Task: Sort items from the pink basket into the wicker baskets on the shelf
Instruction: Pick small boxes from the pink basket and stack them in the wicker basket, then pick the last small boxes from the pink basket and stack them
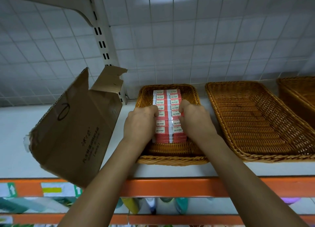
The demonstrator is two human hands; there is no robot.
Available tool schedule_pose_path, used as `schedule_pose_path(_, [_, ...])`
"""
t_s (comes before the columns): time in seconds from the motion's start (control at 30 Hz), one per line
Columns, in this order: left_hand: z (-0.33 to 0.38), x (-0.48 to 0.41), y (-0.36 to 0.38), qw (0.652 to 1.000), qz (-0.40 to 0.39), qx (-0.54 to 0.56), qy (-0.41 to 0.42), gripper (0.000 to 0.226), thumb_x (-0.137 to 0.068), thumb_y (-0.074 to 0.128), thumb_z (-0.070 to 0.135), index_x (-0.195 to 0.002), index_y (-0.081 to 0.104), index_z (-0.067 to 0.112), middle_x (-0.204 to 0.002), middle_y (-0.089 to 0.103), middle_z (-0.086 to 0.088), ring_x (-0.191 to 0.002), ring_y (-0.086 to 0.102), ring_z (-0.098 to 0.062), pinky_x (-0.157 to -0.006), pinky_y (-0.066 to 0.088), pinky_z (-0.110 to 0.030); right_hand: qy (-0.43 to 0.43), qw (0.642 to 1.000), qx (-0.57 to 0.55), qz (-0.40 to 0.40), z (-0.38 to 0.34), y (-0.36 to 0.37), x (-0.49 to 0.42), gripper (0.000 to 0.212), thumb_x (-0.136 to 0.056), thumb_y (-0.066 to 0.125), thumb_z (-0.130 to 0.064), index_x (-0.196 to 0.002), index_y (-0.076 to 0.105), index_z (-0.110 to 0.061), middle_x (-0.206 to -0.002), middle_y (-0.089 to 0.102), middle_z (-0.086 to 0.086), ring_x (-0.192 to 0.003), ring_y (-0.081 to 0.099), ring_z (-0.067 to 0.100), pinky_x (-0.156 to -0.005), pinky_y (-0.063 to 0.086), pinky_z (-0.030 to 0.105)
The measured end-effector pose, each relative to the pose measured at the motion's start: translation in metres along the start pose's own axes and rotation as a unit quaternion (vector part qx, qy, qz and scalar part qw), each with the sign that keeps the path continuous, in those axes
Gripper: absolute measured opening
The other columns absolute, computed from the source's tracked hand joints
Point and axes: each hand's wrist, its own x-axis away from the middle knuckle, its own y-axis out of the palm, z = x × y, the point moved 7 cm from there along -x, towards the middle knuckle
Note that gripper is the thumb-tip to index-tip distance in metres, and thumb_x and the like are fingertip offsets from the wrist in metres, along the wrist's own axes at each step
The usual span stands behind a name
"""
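While the shelf [17, 133] bears a torn carton [73, 124] leftward, the middle basket [170, 160], beside a right basket [255, 121], holds two rows of boxes [173, 97] with bare wicker in front; left hand [139, 124] and right hand [196, 121] clench the rows' outer edges.

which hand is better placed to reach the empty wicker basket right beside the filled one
Right, most likely. The right hand grips the red boxes on the side nearest the empty wicker basket; the left hand grips them on the far side, by the cardboard box.
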Motion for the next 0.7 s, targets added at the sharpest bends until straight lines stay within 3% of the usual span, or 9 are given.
schedule_pose_path(0.27, [0.002,0.001,-0.002,1.0,-0.005,-0.018,-0.004,0.025,-0.097,0.05,0.025,-0.116,0.064,0.019,-0.114,0.066,-0.007,-0.097,0.063,-0.026,-0.08,0.053,-0.034,0.012,1.0,-0.007,-0.005,-0.001,-0.001,-0.001,0.025,-0.094,0.054,-0.013,-0.118,0.049,-0.007,-0.107,0.061,0.011,-0.092,0.06,0.024,-0.069,0.046,0.028])
schedule_pose_path(0.4, [0.007,0.006,-0.006,0.999,-0.004,-0.039,-0.012,0.03,-0.097,0.049,0.027,-0.125,0.059,0.021,-0.116,0.065,-0.008,-0.099,0.063,-0.028,-0.08,0.053,-0.036,0.013,1.0,-0.022,-0.015,-0.001,-0.003,0.001,0.036,-0.091,0.059,-0.015,-0.123,0.046,-0.006,-0.116,0.057,0.013,-0.104,0.058,0.027,-0.082,0.049,0.033])
schedule_pose_path(0.53, [0.031,0.012,-0.019,0.998,0.051,-0.047,-0.005,0.043,-0.095,0.051,0.029,-0.136,0.047,0.021,-0.123,0.057,-0.008,-0.107,0.057,-0.029,-0.083,0.049,-0.036,-0.016,0.999,-0.033,-0.014,0.002,-0.017,0.008,0.047,-0.09,0.061,-0.023,-0.131,0.042,-0.011,-0.125,0.051,0.011,-0.114,0.052,0.026,-0.093,0.046,0.035])
schedule_pose_path(0.7, [0.107,0.01,-0.019,0.992,0.1,0.012,0.081,0.029,-0.083,0.061,0.017,-0.112,0.064,0.015,-0.101,0.065,-0.013,-0.094,0.061,-0.036,-0.073,0.05,-0.04,-0.08,0.996,-0.013,0.039,0.035,-0.066,0.034,0.034,-0.09,0.055,-0.019,-0.123,0.048,-0.012,-0.123,0.051,0.009,-0.117,0.047,0.026,-0.095,0.037,0.03])
